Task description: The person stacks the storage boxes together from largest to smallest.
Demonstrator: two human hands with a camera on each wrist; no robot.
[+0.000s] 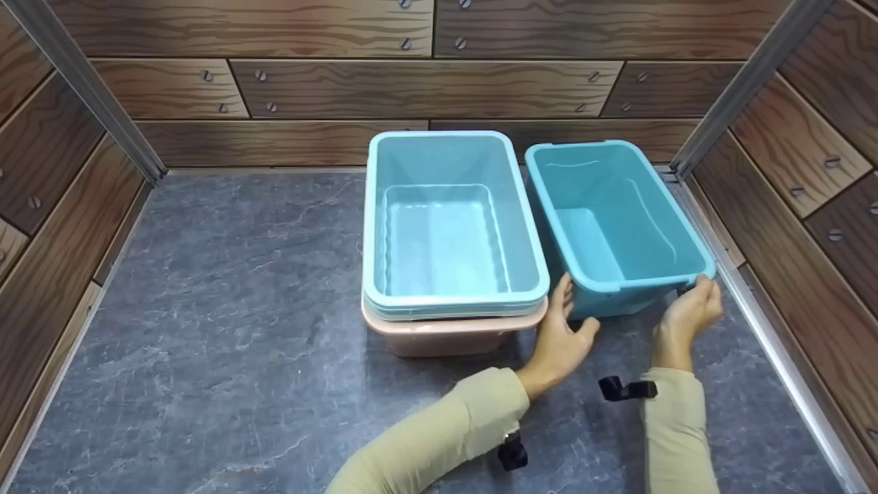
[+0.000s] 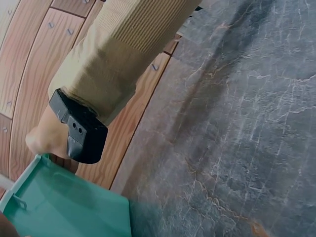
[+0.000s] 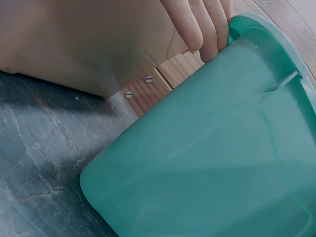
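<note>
A teal plastic bin [image 1: 638,199] stands at the right of the head view, its mouth upward. My right hand [image 1: 689,315] grips the rim at its near right corner, with fingers tucked beneath the edge in the left wrist view. At the near left corner, my left hand [image 1: 559,343] has its fingers extended against the bin's side, thumb apart. Those fingers [image 3: 210,32] touch the wall below the rim in the right wrist view. Left of the bin is a stack: a light blue bin [image 1: 456,300] nested in a pink bin [image 1: 446,342], with paler rims between.
Grey marble-patterned flooring [image 1: 226,329] spreads left and in front of the bins. Wood-patterned panels [image 1: 425,86] enclose the back and sides. A metal rail [image 1: 789,384] runs along the right edge. Each sleeve carries a black wrist device [image 1: 627,389].
</note>
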